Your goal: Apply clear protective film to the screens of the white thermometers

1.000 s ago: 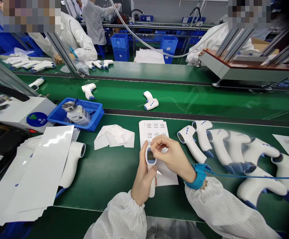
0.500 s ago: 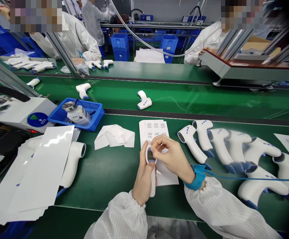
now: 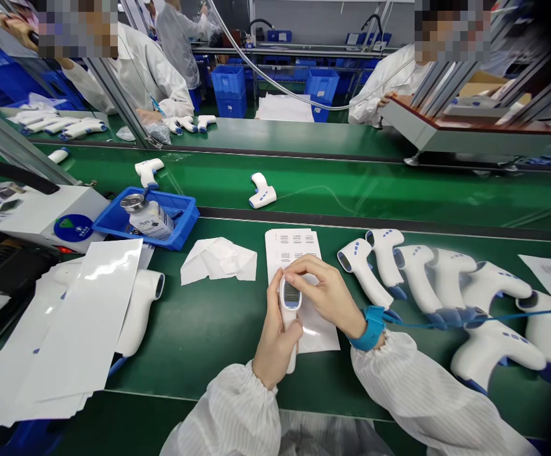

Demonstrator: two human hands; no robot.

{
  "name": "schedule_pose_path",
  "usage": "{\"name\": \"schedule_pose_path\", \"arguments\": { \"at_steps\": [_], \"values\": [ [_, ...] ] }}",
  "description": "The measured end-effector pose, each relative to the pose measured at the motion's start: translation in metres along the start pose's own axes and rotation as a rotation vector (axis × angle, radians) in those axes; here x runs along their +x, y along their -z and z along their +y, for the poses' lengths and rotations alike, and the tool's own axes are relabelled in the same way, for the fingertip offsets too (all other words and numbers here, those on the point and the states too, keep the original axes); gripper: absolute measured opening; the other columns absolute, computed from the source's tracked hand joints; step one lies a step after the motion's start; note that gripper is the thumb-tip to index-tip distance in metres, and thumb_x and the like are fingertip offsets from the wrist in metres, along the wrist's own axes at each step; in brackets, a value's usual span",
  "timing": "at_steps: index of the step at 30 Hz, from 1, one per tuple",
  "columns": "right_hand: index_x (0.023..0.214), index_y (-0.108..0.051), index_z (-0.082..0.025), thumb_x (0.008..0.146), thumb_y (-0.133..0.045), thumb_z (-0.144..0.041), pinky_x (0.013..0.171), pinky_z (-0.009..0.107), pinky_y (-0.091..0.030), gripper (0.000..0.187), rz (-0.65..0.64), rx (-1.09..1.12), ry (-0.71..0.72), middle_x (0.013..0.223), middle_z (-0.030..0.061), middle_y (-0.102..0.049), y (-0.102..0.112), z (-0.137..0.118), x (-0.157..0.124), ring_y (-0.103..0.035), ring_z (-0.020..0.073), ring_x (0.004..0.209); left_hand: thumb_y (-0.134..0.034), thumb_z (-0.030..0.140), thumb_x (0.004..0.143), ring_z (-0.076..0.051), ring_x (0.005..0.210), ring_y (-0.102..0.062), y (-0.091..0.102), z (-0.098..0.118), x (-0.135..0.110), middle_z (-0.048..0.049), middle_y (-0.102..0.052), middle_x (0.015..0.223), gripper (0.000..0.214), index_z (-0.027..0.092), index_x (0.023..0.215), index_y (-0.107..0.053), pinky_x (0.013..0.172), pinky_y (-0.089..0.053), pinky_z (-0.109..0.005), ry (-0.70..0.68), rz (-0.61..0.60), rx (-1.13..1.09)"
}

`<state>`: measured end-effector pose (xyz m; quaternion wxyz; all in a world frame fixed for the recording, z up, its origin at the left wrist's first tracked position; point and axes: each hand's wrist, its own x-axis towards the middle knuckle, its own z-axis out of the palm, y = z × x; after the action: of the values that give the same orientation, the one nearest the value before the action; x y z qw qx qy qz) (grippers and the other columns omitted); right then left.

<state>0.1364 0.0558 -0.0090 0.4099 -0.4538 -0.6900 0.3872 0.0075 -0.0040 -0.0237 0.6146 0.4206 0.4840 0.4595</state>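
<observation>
Currently, we hold one white, pistol-shaped plastic device with a small grey screen (image 3: pixel 291 315) over the left edge of the white paper label sheet (image 3: pixel 299 239), whose rows of printing face up. Our left hand (image 3: pixel 272 345) is closed firmly around the device's handle, thumb across the front and fingers extended up the side. This grip appears chosen to face the screen toward us and steady the head. Our right hand (image 3: pixel 327 294) bends its fingers in at the screen's top edge, tips close together; we cannot tell whether they pinch anything thin. The left hand's support seems to free these tips for fine work.

Around our right wrist sits a blue band (image 3: pixel 369 328) with a thin cord, probably for grounding. To the right of the label sheet lies a group of similar white devices with blue trim (image 3: pixel 415 272), likely kept within easy reach. To its left lies a creased white wipe (image 3: pixel 218 259); farther left, glossy white sheets (image 3: pixel 80 316) partly cover another white device (image 3: pixel 140 310). Left of and beyond the label sheet, a shallow blue plastic tray (image 3: pixel 187 228) contains a white, metal-capped bottle (image 3: pixel 149 218), presumably to keep it from tipping.
</observation>
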Motion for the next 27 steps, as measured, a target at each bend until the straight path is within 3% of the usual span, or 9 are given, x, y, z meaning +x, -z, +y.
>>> {"name": "schedule_pose_path", "arguments": {
  "at_steps": [5,9,12,14,16,18,19,22,27],
  "values": [
    [0.097,-0.064,-0.025,0.090,-0.056,-0.024,0.095,0.040,-0.045,0.010,-0.063,0.027,-0.037,0.103,0.0036,-0.067,-0.004,-0.002,-0.002,-0.058,0.0215,0.105,-0.056,0.009,0.074,-0.029,0.128,-0.049,-0.002,-0.003,0.003,-0.0094,-0.045,0.144,0.084,0.027,0.149,-0.023,0.100,-0.048,-0.042,0.022,0.025,0.049],
    [0.121,-0.053,-0.025,0.081,-0.062,-0.019,0.107,0.042,-0.039,0.041,-0.119,0.086,-0.118,0.128,0.0073,-0.054,-0.010,-0.012,-0.016,-0.049,0.0224,0.124,-0.055,0.009,0.074,-0.027,0.127,-0.051,-0.002,-0.004,0.002,-0.0102,-0.047,0.142,0.085,0.026,0.150,-0.019,0.101,-0.048,-0.041,0.023,0.029,-0.006],
    [0.134,-0.042,-0.025,0.075,-0.067,-0.022,0.099,0.041,-0.048,0.064,-0.181,0.187,-0.297,0.136,0.0101,-0.050,-0.012,-0.023,-0.021,-0.053,0.0241,0.122,-0.059,0.010,0.074,-0.027,0.134,-0.044,0.000,0.011,0.002,-0.0100,-0.032,0.154,0.096,0.029,0.151,-0.007,0.108,-0.042,-0.041,-0.089,-0.001,-0.107],
    [0.128,-0.050,-0.023,0.079,-0.062,-0.027,0.087,0.037,-0.054,0.050,-0.293,0.226,-0.342,0.122,0.0090,-0.061,-0.007,-0.026,-0.010,-0.062,0.0238,0.109,-0.061,0.007,0.071,-0.028,0.140,-0.034,0.004,0.026,0.006,-0.0106,-0.021,0.158,0.106,0.030,0.152,0.004,0.113,-0.033,-0.044,-0.165,-0.080,-0.048],
    [0.112,-0.060,-0.021,0.086,-0.053,-0.029,0.077,0.034,-0.055,0.028,-0.332,0.059,-0.326,0.099,0.0062,-0.069,0.004,-0.020,0.019,-0.067,0.0223,0.092,-0.060,0.005,0.069,-0.031,0.145,-0.021,0.012,0.038,0.011,-0.0106,-0.015,0.160,0.110,0.029,0.153,0.006,0.116,-0.023,-0.050,-0.193,-0.129,0.128],
    [0.108,-0.059,-0.019,0.089,-0.048,-0.028,0.070,0.032,-0.054,0.024,-0.228,-0.328,-0.317,0.089,0.0055,-0.069,0.022,-0.006,0.064,-0.067,0.0212,0.080,-0.060,0.008,0.073,-0.033,0.147,-0.012,0.021,0.044,0.017,-0.0098,-0.015,0.159,0.103,0.029,0.154,0.001,0.117,-0.018,-0.055,-0.152,-0.102,0.271],
    [0.114,-0.055,-0.018,0.091,-0.045,-0.030,0.068,0.031,-0.053,0.028,-0.127,-0.586,-0.328,0.091,0.0063,-0.068,0.032,0.003,0.091,-0.066,0.0207,0.078,-0.059,0.011,0.076,-0.032,0.147,-0.012,0.026,0.044,0.019,-0.0095,-0.018,0.158,0.096,0.030,0.154,-0.004,0.116,-0.018,-0.056,-0.115,-0.069,0.300],
    [0.126,-0.046,-0.007,0.088,-0.046,-0.019,0.080,0.042,-0.049,0.039,-0.003,-0.819,-0.333,0.113,0.0221,-0.060,0.056,0.032,0.172,-0.062,0.0300,0.098,-0.052,0.019,0.086,-0.030,0.143,-0.021,0.039,0.035,0.024,-0.0099,-0.032,0.151,0.065,0.028,0.146,-0.029,0.115,-0.021,-0.054,-0.020,0.035,0.287],
    [0.128,-0.049,-0.005,0.086,-0.046,-0.008,0.097,0.053,-0.037,0.042,-0.053,-1.014,-0.136,0.134,0.0298,-0.046,0.031,0.059,0.259,-0.043,0.0378,0.125,-0.045,0.029,0.092,-0.030,0.131,-0.039,0.052,0.011,0.031,-0.0103,-0.047,0.136,0.035,0.027,0.126,-0.054,0.110,-0.031,-0.051,-0.090,0.217,0.270]
  ]
}}
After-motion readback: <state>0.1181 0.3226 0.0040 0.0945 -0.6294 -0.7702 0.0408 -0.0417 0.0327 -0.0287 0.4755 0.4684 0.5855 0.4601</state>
